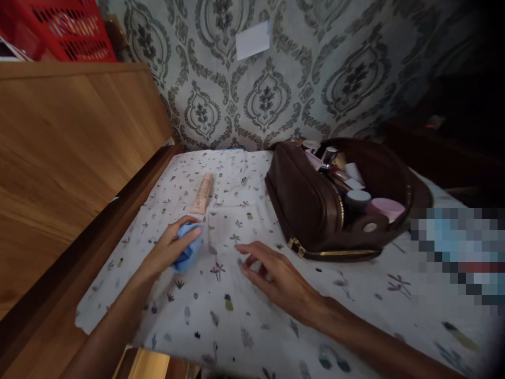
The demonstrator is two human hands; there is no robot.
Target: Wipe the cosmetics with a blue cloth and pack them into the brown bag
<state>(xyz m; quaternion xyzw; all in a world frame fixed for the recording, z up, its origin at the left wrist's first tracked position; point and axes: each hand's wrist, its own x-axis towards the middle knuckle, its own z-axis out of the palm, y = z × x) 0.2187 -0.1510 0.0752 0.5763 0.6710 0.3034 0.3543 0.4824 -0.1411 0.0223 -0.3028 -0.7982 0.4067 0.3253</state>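
Note:
My left hand [172, 243] is closed round a crumpled blue cloth [189, 249], just above the patterned white sheet. Just beyond its fingertips, a peach-coloured squeeze tube [203, 193] lies on the sheet. My right hand [272, 271] hovers over the middle of the sheet, its fingers bent and apart, with nothing visible between them. To the right of it stands a brown leather makeup bag [303, 205] with its lid unzipped. Inside the bag are several cosmetics, among them a grey-lidded jar [357, 198] and a pink round container [386, 209].
The white printed sheet [246, 316] covers the surface under my hands. A wooden cabinet [79, 126] with a red plastic basket [81, 31] on top stands at the left. Patterned wallpaper [268, 100] rises behind. A blurred-out item [461, 252] lies at the right.

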